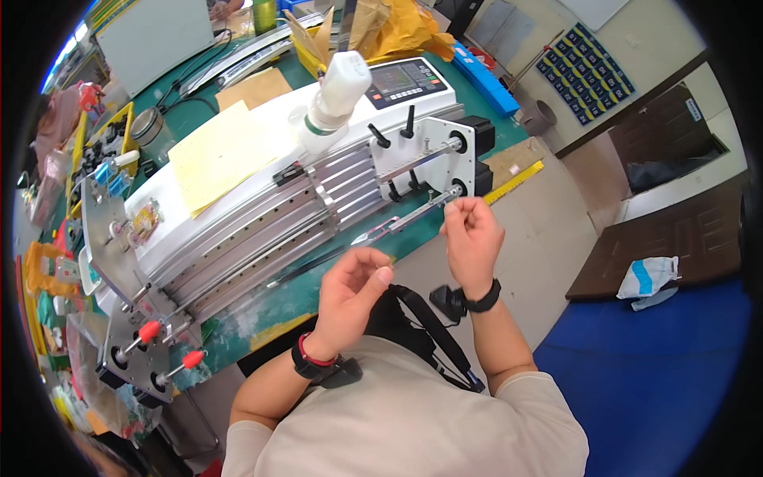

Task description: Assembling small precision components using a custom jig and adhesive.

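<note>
My left hand point(354, 290) is closed in a pinch over the front edge of the bench. A small yellow-green piece point(391, 261) shows between its thumb and forefinger, too small to name. To its right, my right hand point(473, 238) is raised with thumb and fingers pressed together, close to the end of a slim metal bar point(425, 208) on the machine. What the right fingertips hold, if anything, cannot be made out. Beyond both hands lies a long white bench machine point(230, 151) with metal rails point(262, 211) and a white end plate point(445, 163) bearing black handles.
A white bottle point(342, 87) stands on the machine beside a control panel point(401, 83). Yellow paper sheets point(222, 151) lie on the housing. Red-tipped knobs point(149, 331) stick out at the near left. A yellow ruler strip point(515, 181) lies along the table's right end.
</note>
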Demonstrator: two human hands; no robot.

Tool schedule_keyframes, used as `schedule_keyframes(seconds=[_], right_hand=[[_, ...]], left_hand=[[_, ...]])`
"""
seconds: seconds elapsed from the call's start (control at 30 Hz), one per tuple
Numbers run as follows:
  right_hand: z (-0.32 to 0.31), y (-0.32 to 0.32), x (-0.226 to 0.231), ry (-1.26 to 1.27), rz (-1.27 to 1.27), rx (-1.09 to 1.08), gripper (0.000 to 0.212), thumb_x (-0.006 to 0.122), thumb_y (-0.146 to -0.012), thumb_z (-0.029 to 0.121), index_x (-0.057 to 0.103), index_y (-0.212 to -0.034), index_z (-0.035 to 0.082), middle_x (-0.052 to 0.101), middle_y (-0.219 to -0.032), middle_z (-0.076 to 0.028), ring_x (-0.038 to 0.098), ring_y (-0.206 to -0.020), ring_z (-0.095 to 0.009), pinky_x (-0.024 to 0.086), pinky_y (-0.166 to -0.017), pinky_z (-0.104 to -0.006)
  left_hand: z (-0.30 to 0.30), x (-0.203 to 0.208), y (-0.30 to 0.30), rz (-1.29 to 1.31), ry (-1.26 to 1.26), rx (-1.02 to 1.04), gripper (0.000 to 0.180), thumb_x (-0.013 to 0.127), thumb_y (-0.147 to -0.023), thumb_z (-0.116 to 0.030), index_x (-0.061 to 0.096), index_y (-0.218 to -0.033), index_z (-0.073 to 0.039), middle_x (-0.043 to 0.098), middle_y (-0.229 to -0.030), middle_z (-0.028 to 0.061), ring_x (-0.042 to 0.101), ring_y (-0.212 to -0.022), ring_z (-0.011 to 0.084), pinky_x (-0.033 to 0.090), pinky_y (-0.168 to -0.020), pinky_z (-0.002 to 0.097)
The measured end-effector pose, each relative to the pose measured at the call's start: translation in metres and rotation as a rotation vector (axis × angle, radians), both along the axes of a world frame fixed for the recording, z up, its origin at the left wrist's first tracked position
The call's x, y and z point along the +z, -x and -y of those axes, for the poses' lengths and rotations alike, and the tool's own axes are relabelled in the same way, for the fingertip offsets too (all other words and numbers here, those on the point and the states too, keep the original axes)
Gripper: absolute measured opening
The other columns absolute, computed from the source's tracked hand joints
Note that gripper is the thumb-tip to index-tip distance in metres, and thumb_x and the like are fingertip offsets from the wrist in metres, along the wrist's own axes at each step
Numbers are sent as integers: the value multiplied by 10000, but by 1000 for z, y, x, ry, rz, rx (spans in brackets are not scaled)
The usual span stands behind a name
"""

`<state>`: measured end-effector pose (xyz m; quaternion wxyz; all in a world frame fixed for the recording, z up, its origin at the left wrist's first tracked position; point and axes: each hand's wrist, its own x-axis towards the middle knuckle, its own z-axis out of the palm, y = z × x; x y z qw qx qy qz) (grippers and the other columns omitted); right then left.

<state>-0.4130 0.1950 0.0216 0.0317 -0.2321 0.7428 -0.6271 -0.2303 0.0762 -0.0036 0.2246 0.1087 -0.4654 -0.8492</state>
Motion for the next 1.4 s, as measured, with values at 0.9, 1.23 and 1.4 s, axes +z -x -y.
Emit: schedule_keyframes(seconds=[0.9, 1.23, 1.4], right_hand=[[-13, -1, -17, 26, 757, 516, 90, 611, -1077, 121, 615, -999, 76, 603, -779, -10, 538, -600, -94, 434, -565, -246], [6, -9, -17, 20, 752, 498, 103, 635, -1045, 61, 640, -944, 38, 559, -720, 0, 461, -538, -78, 386, -492, -253], [7, -11, -12, 47, 750, 469, 125, 634, -1049, 70, 633, -926, 46, 541, -699, 7, 448, -526, -75, 376, -488, -254]], left_hand=[[36, 31, -65, -82, -375, -277, 144, 560, -1139, -174, 548, -1069, -48, 398, -737, -34, 306, -571, 80, 262, -526, 288], [35, 37, -132, -60, -288, -153, 161, 619, -1070, -112, 633, -1053, 47, 505, -762, 14, 311, -596, 86, 251, -568, 312], [44, 45, -152, -120, -216, -141, 157, 628, -1047, -88, 634, -1033, 68, 603, -789, 93, 379, -596, 130, 276, -567, 324]])
